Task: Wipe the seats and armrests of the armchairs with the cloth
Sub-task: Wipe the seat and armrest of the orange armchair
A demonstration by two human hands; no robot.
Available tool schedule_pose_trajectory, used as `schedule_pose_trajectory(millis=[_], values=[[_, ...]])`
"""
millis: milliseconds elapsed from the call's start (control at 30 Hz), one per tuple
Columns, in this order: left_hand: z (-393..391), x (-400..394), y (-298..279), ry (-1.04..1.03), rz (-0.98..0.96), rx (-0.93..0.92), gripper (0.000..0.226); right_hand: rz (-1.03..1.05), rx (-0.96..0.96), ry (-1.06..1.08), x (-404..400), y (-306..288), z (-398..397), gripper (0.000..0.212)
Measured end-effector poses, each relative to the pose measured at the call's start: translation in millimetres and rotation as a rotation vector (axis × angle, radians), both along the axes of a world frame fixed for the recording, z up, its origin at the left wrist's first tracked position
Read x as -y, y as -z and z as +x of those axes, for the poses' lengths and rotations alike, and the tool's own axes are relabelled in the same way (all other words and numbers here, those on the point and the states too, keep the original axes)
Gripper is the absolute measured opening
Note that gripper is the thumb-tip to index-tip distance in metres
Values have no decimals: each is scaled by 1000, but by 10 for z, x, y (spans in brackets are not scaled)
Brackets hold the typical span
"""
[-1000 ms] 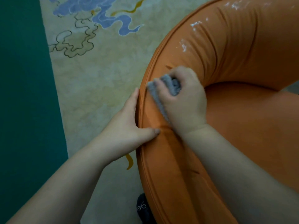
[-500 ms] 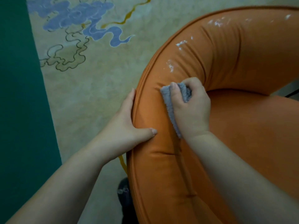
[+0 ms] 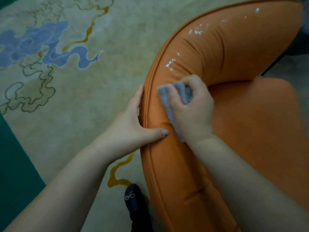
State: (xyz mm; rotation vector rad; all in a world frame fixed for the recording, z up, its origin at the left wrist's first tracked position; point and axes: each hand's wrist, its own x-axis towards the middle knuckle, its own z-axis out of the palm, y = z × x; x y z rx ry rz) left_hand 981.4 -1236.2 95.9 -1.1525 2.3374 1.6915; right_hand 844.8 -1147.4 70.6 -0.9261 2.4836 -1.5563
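Carpet [image 3: 103, 101] beside armchair [image 3: 234, 52]; nothing legible.

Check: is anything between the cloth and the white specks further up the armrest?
Nothing visible. The right hand holds the cloth on the armrest, and the nearest white specks lie just beyond it on bare orange fabric. The left hand rests on the outer edge, off that path.

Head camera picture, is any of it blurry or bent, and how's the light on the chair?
Head view: the right hand and grey cloth are smeared by motion, while the left hand on the orange armrest is sharper. Wide-angle distortion bows the frame edges. Light is dim and soft, without hard shadows; the white flecks up the armrest stand out bright.
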Motion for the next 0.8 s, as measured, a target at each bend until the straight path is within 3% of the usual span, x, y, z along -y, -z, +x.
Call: schedule_pose_trajectory(millis=[133,200,300,400,600,800], values=[[-96,238,-40,121,-10,18,132,-12,193,304,-149,64,-194,18],[-167,316,-34,166,-13,8,135,-107,147,250,49,-54,-112,16],[-227,400,-28,199,-33,-28,131,28,56,106,294,-143,-4,17],[-265,507,-47,206,-29,-58,129,134,144,238,165,-87,-153,18],[-407,661,2,249,-38,-43,122,28,108,208,296,-32,-107,18],[-621,834,-7,277,-9,-17,126,48,225,394,96,139,-323,19]])
